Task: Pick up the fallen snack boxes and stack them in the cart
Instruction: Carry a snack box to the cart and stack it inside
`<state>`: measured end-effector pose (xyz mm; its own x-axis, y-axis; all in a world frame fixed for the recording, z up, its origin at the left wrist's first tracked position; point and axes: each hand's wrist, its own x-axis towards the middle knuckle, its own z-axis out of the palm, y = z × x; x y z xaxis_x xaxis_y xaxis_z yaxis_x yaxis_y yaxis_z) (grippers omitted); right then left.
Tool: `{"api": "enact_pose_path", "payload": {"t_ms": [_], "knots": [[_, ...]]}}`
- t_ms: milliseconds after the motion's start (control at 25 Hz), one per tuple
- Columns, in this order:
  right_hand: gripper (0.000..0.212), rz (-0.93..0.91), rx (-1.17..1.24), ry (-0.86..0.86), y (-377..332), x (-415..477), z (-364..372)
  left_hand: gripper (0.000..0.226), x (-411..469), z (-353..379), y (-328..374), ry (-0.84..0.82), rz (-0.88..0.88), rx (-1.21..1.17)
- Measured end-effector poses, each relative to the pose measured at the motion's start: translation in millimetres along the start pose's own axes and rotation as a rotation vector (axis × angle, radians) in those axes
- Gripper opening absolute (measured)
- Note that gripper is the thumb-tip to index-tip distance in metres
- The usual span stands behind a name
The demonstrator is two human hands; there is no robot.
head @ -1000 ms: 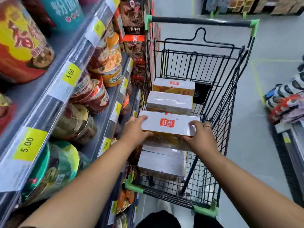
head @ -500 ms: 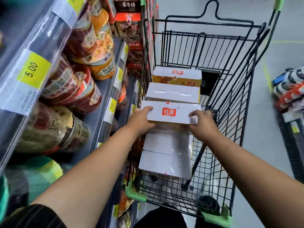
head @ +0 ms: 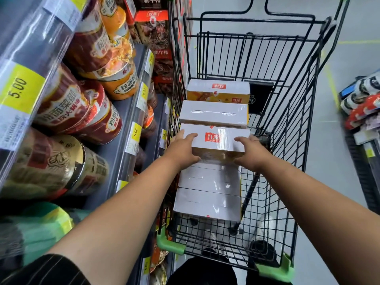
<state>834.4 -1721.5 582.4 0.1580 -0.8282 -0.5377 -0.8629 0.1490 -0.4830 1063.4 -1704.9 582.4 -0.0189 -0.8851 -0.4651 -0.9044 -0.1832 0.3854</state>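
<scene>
Your left hand [head: 183,149] and right hand [head: 253,153] grip the red-labelled snack box [head: 218,141] between them by its ends, thumbs on top, inside the cart [head: 170,246], with two more boxes [head: 213,115] just beyond your fingertips and a white stack [head: 207,192] under your wrists.

Left hand [head: 183,150] and right hand [head: 251,152] grip the ends of a white snack box [head: 216,140] with a red logo, down in the black wire cart [head: 287,124] just beside another white box [head: 213,115], noodle tubs [head: 96,114] on the shelf [head: 131,95] alongside.
</scene>
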Motion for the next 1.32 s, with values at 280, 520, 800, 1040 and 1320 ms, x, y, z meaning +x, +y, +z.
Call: {"api": "enact_pose_path", "payload": {"t_ms": [280,520,800,1040,1320], "knots": [[0.088,-0.056,-0.02,0.066,-12.7,-35.5,-25.3,0.084,-18.8,-16.9,44.5,0.084,0.175,0.098],[0.094,-0.019,-0.001,0.259,13.0,-103.2,-83.7,0.082,-43.7,-49.0,133.3,0.138,0.408,0.223],[0.098,0.075,0.024,0.486,79.2,-222.6,-154.7,0.084,-105.9,-55.9,272.4,0.21,0.717,0.257],[0.104,0.222,0.028,0.652,162.3,-366.6,-184.7,0.089,-191.6,-0.4,386.7,0.21,0.972,0.262],[0.105,0.436,0.099,0.765,246.1,-538.8,-183.4,0.088,-328.4,88.2,503.7,0.157,1.229,0.27]]}}
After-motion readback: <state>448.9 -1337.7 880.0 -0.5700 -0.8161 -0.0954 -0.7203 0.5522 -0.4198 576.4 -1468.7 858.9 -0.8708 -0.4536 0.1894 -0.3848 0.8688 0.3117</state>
